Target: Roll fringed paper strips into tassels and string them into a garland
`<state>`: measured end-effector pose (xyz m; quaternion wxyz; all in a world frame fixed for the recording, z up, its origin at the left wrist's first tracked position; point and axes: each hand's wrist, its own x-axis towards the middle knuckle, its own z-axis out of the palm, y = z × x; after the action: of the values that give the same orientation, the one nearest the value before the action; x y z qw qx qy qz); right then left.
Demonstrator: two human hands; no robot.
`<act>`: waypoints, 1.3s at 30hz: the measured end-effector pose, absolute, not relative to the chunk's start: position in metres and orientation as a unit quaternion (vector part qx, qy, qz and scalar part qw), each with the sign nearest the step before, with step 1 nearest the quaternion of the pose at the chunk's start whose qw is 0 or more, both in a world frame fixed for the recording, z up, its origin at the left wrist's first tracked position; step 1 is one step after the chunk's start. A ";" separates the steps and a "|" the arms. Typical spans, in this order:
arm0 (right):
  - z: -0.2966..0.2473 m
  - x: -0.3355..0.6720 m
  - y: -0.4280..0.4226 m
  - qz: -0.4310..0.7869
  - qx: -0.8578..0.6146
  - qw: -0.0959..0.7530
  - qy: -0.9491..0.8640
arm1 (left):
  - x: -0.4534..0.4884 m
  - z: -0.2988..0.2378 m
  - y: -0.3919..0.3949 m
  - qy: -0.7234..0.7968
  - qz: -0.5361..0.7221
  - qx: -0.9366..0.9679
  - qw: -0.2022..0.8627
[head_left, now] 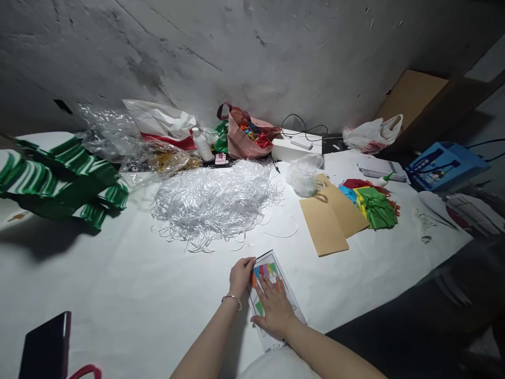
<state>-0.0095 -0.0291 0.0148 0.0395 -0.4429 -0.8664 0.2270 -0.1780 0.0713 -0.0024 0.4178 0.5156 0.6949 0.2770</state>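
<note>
A white card (272, 266) with a black frame and small coloured paper pieces stuck on it lies on the white table (130, 295) near the front edge. My right hand (274, 308) lies flat on the card with its fingers stretched out, pressing it down. My left hand (240, 275) rests at the card's upper left corner, fingers curled against its edge. A thin bracelet circles the left wrist.
A heap of white shredded strips (215, 197) lies behind the card. Two brown envelopes (331, 216) and coloured cut paper (373, 205) sit to the right. Green and white fringed paper (59, 181) lies far left. Bags, a white bottle (202, 145) and a white box (295, 145) line the wall. A dark object (47, 345) sits front left.
</note>
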 end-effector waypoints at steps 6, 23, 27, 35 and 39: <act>0.033 -0.003 -0.021 0.180 -0.486 0.109 -0.848 | -0.180 0.027 0.062 0.665 0.311 0.554 0.393; 0.118 0.081 0.018 0.269 -0.533 0.456 -0.660 | -0.111 0.140 0.048 0.662 0.322 0.574 0.359; 0.080 0.188 0.054 0.226 -0.654 0.405 -0.598 | -0.082 0.134 0.089 0.678 0.265 0.591 0.348; 0.012 0.280 0.101 0.136 -0.800 0.306 -0.498 | 0.012 0.091 0.138 0.571 0.105 0.626 0.522; 0.007 0.276 0.104 0.154 -0.782 0.330 -0.505 | 0.038 0.080 0.148 0.553 0.086 0.606 0.565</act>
<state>0.2760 0.1044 0.0075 0.3301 -0.7824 -0.5050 0.1545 0.0380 0.1477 0.0796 0.5646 0.6063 0.5534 0.0865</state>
